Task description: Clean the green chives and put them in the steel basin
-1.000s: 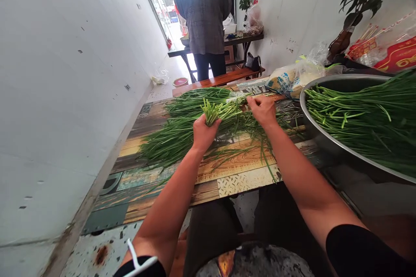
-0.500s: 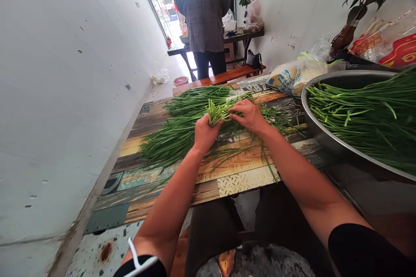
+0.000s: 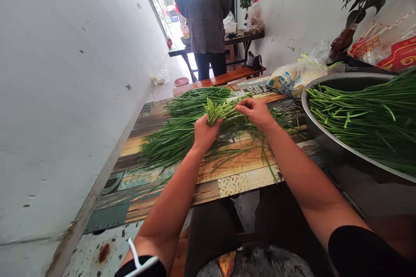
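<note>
My left hand is wrapped round a bunch of Chinese chives, pale cut ends pointing up out of the fist. Just right of it, my right hand is closed in a pinch, thumb and forefinger together beside the pale stems; whatever is between them is too small to make out. More chives lie under and beyond my left hand, with a second green pile behind. Loose trimmings are scattered beside my right hand.
A large metal basin full of long chives stands on the right. The wood-patterned table runs beside a white wall. Behind the basin are plastic bags and a potted plant. A person stands at another table beyond the bench.
My right hand has moved slightly right, away from my left hand, and its fingers have drawn together. My left hand keeps its hold on the chives, almost unmoved.
</note>
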Demonstrator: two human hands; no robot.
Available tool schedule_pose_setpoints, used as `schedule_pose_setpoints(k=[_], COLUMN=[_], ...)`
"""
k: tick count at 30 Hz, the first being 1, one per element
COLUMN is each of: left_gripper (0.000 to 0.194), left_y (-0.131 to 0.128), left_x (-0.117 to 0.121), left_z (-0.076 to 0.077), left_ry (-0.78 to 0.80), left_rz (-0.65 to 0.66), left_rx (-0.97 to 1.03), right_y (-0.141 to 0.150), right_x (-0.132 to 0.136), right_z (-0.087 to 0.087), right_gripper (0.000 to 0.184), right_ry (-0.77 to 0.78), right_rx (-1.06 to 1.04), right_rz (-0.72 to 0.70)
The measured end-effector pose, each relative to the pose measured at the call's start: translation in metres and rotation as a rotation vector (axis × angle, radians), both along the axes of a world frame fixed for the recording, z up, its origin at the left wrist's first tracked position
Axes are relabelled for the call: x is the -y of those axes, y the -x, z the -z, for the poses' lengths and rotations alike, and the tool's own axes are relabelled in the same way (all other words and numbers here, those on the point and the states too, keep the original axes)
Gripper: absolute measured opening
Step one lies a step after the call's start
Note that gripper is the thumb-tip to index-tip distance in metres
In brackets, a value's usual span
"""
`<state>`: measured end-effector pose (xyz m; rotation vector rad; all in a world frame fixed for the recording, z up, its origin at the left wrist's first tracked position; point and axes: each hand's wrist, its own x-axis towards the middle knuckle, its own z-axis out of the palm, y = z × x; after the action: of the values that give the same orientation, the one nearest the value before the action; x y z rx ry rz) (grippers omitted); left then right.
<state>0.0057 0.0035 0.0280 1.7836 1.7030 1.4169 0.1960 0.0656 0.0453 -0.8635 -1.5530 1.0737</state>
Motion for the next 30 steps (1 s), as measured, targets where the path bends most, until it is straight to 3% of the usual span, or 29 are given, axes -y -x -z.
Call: schedule_pose_setpoints(k=[3, 6, 12, 19, 24, 30], left_gripper=[0.014, 0.012, 0.011, 0.017, 0.023, 0.017], left_y=[0.000, -0.003, -0.004, -0.002, -0.003, -0.001], left_x=[0.000, 0.002, 0.003, 0.001, 0.003, 0.003], left_z=[0.001, 0.000, -0.001, 0.004, 0.001, -0.001], left_ry=[0.007, -0.010, -0.006, 0.021, 0.022, 0.065], left_rz=[-0.010, -0.012, -0.012, 0.040, 0.044, 0.128], left_rx=[0.037, -0.013, -0.039, -0.050, -0.115, -0.054], right_y=[0.002, 0.011, 0.023, 0.025, 0.023, 0.016], right_x=[0.001, 0.004, 0.007, 0.009, 0.011, 0.009], right_z=[0.001, 0.007, 0.019, 0.019, 0.017, 0.011], right_gripper=[0.041, 0.040, 0.026, 0.013, 0.009, 0.009], right_ry=[0.100, 0.123, -0.062, -0.130, -0.261, -0.184], right_rx=[-0.105, -0.022, 0.084, 0.174, 0.284, 0.285], right_rz=[-0.048, -0.086, -0.039, -0.002, 0.039, -0.093])
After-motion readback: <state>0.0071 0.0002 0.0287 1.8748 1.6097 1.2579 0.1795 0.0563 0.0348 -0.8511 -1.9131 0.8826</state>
